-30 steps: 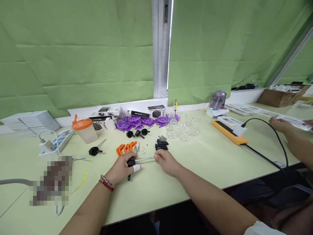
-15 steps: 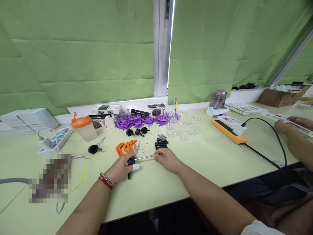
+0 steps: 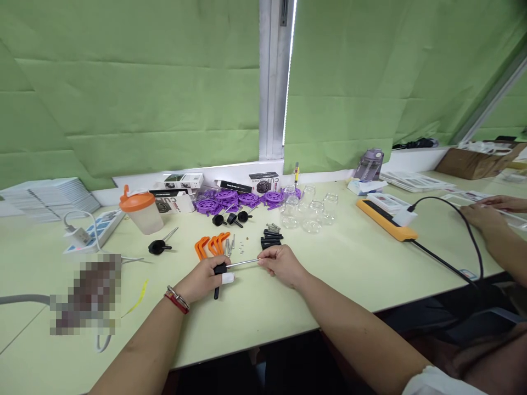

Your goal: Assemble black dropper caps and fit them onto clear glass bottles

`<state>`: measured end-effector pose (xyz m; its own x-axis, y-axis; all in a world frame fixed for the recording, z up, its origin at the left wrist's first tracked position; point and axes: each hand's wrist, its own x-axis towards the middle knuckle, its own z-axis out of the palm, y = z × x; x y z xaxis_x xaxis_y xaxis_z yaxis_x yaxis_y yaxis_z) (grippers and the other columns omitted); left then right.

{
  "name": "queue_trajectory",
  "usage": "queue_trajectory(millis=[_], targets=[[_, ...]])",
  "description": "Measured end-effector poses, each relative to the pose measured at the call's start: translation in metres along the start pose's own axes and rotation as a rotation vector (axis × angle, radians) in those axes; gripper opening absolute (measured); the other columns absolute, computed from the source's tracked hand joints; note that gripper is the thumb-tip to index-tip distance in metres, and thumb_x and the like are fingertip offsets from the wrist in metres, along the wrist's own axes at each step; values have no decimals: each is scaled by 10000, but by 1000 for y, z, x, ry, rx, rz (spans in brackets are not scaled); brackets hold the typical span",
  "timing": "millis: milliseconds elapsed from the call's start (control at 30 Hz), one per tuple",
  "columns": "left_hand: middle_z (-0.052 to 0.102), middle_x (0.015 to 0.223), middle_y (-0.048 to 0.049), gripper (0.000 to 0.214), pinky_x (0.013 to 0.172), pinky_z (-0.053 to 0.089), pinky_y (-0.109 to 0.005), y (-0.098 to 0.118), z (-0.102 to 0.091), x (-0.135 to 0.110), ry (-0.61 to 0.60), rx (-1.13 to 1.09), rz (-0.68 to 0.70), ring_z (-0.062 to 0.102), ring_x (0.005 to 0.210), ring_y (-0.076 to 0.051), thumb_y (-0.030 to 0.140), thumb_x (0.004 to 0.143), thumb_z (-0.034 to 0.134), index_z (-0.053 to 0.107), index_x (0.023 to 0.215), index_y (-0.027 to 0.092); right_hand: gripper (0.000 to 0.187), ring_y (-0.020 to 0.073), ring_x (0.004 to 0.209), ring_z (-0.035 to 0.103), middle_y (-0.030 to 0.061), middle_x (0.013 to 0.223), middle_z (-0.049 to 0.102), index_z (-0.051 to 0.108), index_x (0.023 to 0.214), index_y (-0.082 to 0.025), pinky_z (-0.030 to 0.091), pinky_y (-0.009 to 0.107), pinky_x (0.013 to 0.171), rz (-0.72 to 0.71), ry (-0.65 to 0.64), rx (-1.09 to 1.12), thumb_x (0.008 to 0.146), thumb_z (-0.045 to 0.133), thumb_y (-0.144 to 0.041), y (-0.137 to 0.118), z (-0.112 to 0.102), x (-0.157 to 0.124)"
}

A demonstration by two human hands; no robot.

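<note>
My left hand (image 3: 206,278), with white tape round one finger, closes around a black plastic part (image 3: 220,269) that has a thin metal rod (image 3: 244,264). The rod points right, across to my right hand (image 3: 282,263), whose fingertips pinch its far end. Whether something small sits at that tip is hidden by the fingers. Just beyond my hands lie bent orange plastic pieces (image 3: 212,246), metal pins (image 3: 229,247), tiny bright bits (image 3: 242,247), black tapered parts (image 3: 271,239) and springs (image 3: 273,227). A similar black part with a rod (image 3: 158,247) rests to the left.
Purple plastic parts (image 3: 228,201) and clear cups (image 3: 312,224) stand farther back. An orange-lidded cup (image 3: 142,211) and a white power strip (image 3: 101,233) are at left; a yellow power strip (image 3: 387,220) is at right. Another person's hands (image 3: 489,211) work at far right.
My hands stay almost in place, still on the black part and its rod. At far right, the other person's hands have lowered the white frame-like piece toward the table.
</note>
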<state>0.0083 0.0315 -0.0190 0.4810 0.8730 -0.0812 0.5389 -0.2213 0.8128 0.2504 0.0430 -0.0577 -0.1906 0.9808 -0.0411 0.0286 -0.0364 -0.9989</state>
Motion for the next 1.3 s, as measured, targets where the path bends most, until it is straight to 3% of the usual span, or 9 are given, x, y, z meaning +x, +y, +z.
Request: queue_trajectory(millis=[467,867,1300], targets=[[391,728,31,318,615,319,-234,-4,0,0,6,-5,-21,358,657,-119,453,783,627,542,898,169,175,78,468,441,-27,505,530,716,800,-131,335,214,442,67,17,-12,691,699,-267,-7,-1,-3],[359,713,39,304,608,305,-235,-1,0,-1,-3,-10,-13,337,657,-117,453,792,618,528,868,172,184,70,496,462,30,709,660,703,838,-142,321,210,445,56,-1,-13,718,673,-279,-2,-1,1],[373,719,46,312,620,319,-241,-6,0,0,6,24,-11,351,663,-120,465,783,619,533,880,181,151,72,490,360,-13,612,531,619,719,-145,288,230,484,-30,-50,-127,750,595,-291,-3,-1,-1]])
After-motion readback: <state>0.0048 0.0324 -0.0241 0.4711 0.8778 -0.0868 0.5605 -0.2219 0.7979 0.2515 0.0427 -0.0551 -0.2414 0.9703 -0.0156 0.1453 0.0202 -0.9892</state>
